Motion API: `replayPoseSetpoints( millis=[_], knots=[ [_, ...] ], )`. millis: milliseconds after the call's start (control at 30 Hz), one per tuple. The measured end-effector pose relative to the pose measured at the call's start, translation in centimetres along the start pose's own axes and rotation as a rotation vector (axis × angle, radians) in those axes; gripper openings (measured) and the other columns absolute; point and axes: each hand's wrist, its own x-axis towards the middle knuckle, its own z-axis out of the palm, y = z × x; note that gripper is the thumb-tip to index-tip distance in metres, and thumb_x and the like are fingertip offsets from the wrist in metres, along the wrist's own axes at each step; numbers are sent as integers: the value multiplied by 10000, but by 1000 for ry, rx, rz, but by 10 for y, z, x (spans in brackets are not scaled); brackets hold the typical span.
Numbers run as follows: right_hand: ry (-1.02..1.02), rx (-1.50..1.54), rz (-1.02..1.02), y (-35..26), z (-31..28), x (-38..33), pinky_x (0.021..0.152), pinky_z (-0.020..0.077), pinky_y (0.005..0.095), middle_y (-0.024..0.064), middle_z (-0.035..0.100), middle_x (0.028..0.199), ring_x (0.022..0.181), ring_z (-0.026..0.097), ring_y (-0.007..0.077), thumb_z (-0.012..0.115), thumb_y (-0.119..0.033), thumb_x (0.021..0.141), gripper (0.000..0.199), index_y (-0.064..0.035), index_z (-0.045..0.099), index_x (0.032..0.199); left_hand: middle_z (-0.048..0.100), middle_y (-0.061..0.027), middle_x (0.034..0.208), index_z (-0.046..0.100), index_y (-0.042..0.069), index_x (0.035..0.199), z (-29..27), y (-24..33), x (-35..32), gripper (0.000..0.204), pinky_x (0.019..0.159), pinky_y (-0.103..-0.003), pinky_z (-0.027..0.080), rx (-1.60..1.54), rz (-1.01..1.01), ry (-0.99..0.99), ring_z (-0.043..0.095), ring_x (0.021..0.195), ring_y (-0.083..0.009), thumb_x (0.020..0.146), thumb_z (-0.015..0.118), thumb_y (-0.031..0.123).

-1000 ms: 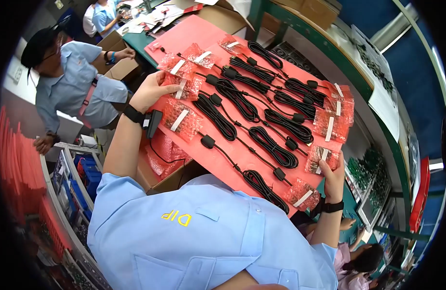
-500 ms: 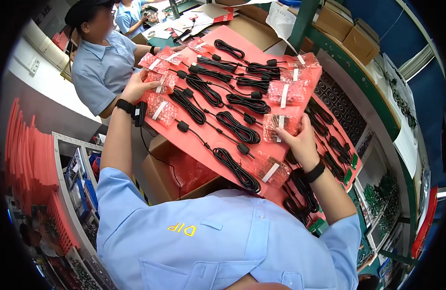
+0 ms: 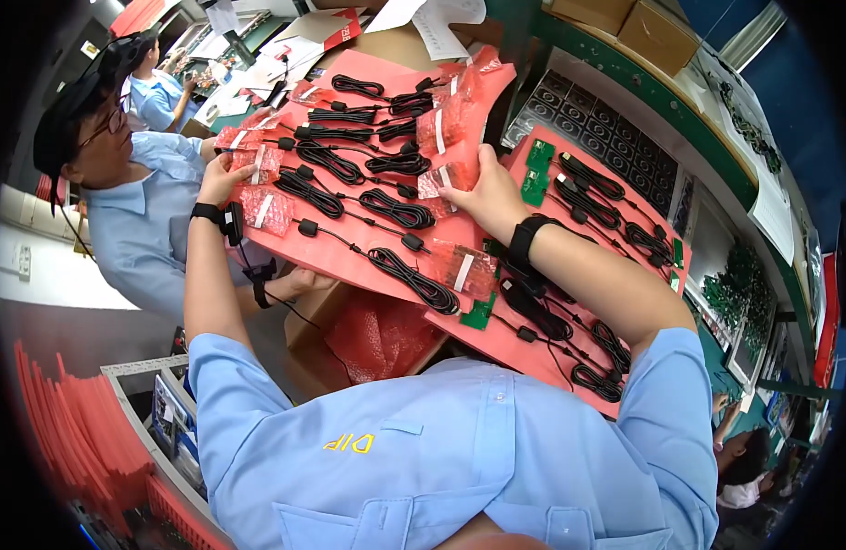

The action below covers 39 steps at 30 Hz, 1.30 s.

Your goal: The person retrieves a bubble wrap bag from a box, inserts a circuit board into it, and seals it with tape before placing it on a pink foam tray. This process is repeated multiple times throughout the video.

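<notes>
The left hand pinches the left edge of a flat pink foam sheet; the right hand grips its right edge, thumb on a bubble-wrap packet. The step looks like supporting this loaded sheet; the next move calls for keeping it level. Coiled, smooth black cables cover it. Rightward, a second pink sheet bears thin green boards; nearer, a cardboard box holds crinkled wrap.

Pink sheet shifted left, green boards uncovered
</notes>
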Motion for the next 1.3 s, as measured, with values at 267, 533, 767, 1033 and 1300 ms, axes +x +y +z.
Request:
replayPoseSetpoints(
  millis=[267, 533, 767, 1033, 1300],
  knots=[
    [32, -53, 18, 23, 43, 39, 781, 488, 438, 282, 611, 939, 899, 609, 414, 793, -269, 697, 642, 44, 370, 1065, 663, -111, 1050, 572, -50, 1111, 9, -40, 103, 448, 833, -314, 498, 241, -30, -39, 642, 910, -185, 743, 771, 109],
    [83, 162, 91, 64, 105, 111, 621, 509, 380, 170, 652, 817, 706, 638, 301, 799, -299, 706, 532, 49, 514, 991, 611, -221, 1146, 556, 36, 1196, -38, -109, 135, 542, 904, -432, 469, 877, -194, 234, 598, 1042, -371, 772, 725, 329],
    [-233, 442, 459, 78, 88, 145, 546, 455, 232, -6, 628, 827, 634, 563, 94, 743, -368, 792, 410, -79, 616, 1053, 605, -196, 1163, 532, -14, 1216, 62, 76, 0, 416, 893, -341, 464, 590, 463, 449, 592, 1069, -289, 891, 609, 234],
    [-509, 613, 303, -9, 9, 25, 856, 419, 223, 58, 552, 1265, 1094, 541, 115, 529, -281, 940, 542, -40, 358, 1395, 652, -92, 1043, 572, 38, 1137, 151, -49, -225, 245, 815, -261, 489, -617, -459, -94, 618, 974, -150, 930, 562, 168],
    [-325, 639, 419, 3, -48, -83, 776, 426, 234, 49, 561, 1024, 854, 516, 102, 530, -202, 926, 460, 4, 417, 1321, 619, -184, 1158, 619, 92, 1163, 313, -290, -378, 427, 959, -404, 437, 525, -853, -450, 573, 1113, -319, 798, 684, 306]
  ],
)
